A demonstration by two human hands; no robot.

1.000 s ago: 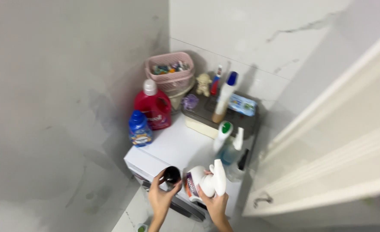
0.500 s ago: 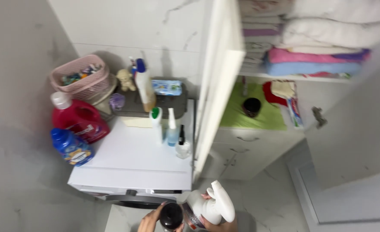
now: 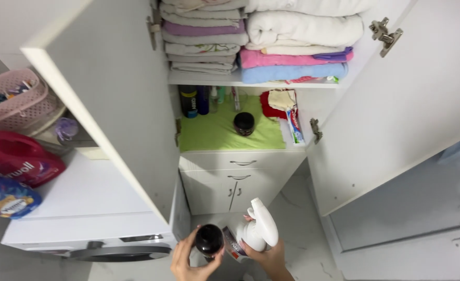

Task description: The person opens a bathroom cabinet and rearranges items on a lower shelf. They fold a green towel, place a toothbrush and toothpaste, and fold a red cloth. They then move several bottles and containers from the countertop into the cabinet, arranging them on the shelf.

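Both your hands sit low at the bottom edge, close together. Your left hand [image 3: 189, 260] cups upward with fingers and thumb curled in a grip. Your right hand [image 3: 270, 256] wraps from below, fingers closed, forearm angling down and out of view.

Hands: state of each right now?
Left hand: closed around a dark jar.
Right hand: closed around a white spray bottle.

I can't see my wrists below the bottom edge; the blue detergent bottle [image 3: 3, 196] is cropped left, and the washing machine [image 3: 84, 229] door is half hidden.
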